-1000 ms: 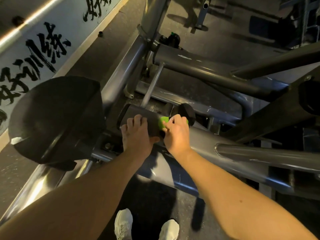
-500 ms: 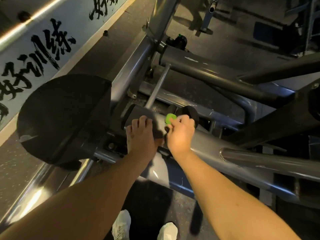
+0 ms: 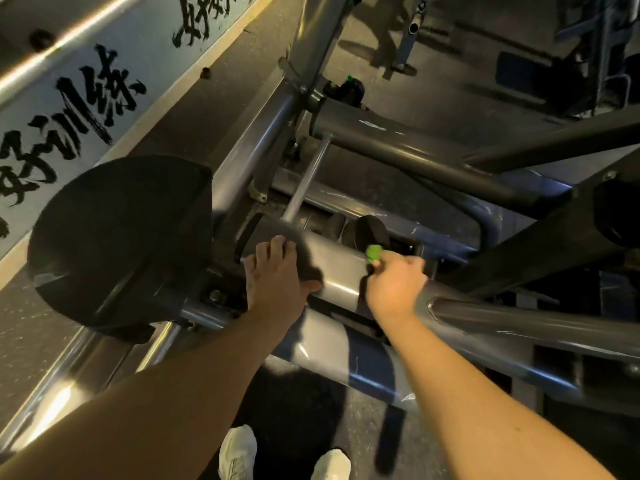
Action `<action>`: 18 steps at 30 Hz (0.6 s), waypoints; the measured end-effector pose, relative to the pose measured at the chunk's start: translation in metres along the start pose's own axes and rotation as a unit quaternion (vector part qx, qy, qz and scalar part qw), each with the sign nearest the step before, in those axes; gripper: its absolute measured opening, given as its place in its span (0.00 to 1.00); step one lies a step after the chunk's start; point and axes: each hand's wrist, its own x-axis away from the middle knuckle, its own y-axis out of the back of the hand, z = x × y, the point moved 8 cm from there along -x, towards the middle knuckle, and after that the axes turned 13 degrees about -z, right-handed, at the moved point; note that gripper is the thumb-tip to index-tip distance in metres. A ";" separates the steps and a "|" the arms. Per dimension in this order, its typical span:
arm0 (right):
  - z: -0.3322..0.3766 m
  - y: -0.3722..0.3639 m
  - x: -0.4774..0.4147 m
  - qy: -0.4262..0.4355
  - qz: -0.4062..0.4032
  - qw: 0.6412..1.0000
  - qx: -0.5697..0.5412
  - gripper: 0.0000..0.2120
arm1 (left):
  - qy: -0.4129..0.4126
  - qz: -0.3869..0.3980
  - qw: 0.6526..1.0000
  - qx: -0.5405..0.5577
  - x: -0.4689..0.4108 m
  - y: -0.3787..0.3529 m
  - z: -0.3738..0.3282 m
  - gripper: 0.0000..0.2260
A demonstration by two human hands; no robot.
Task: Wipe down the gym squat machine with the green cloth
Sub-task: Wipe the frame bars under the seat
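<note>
The left hand (image 3: 277, 275) is resting flat on the grey machine tube (image 3: 334, 268), fingers straight and gripping nothing. At its 3 o'clock, the right hand (image 3: 394, 287) is clutching the green cloth (image 3: 374, 252) in curled fingers. The cloth is showing at that hand's 11 o'clock, touching the tube just below a black knob (image 3: 369, 230).

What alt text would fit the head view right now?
The right hand grips a green cloth on a grey tube of the squat machine, while the left hand rests flat on the same tube. A black pad sits to the left.
</note>
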 end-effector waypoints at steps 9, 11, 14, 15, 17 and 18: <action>0.070 -0.016 -0.005 -0.014 0.171 0.938 -0.301 0.08 | 0.068 -0.031 0.985 0.153 0.009 0.026 0.011 0.24; 0.069 0.004 0.011 -0.007 0.182 0.926 -0.332 0.09 | 0.172 -0.005 0.932 0.319 0.022 0.032 0.011 0.20; 0.069 0.008 0.040 -0.016 0.224 0.903 -0.366 0.09 | 0.221 0.042 0.858 0.461 0.036 0.038 -0.001 0.14; 0.068 0.005 0.046 -0.030 0.238 0.894 -0.379 0.10 | 0.219 0.046 0.850 0.477 0.039 0.039 -0.002 0.13; 0.070 0.001 0.056 -0.054 0.258 0.877 -0.401 0.13 | 0.223 0.039 0.838 0.496 0.041 0.041 0.001 0.15; 0.073 -0.001 0.061 -0.061 0.271 0.868 -0.412 0.15 | 0.231 0.028 0.837 0.496 0.041 0.042 0.005 0.15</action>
